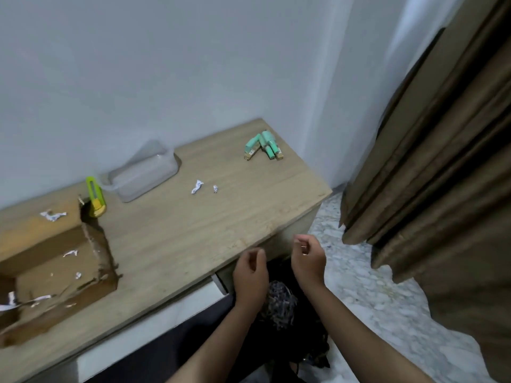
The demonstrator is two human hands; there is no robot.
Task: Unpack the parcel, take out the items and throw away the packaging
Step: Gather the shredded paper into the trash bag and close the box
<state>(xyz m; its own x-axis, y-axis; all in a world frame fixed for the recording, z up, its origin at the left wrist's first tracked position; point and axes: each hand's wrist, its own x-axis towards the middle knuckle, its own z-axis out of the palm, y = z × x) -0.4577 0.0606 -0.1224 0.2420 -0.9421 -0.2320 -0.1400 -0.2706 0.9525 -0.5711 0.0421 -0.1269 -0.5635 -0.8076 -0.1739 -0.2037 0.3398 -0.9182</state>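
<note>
The opened cardboard box (pixel 55 261) sits on the table (pixel 193 217) at 9 o'clock; green tubes (pixel 264 145) lie at 1 o'clock. Both hands hover at 5 o'clock over a dark bag (pixel 279 305): left hand (pixel 250 272) and right hand (pixel 308 258) loosely curled, empty. Risk: paper scraps (pixel 197 186) remain on the table and could be overlooked.

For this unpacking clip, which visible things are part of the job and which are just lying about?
Part of the job:
- opened cardboard box
- green tubes, apparently the unpacked items
- paper scraps
- yellow-green cutter
- dark bag with shredded filler under both hands, left hand, right hand

Just lying about:
- clear plastic container
- brown curtain
</note>
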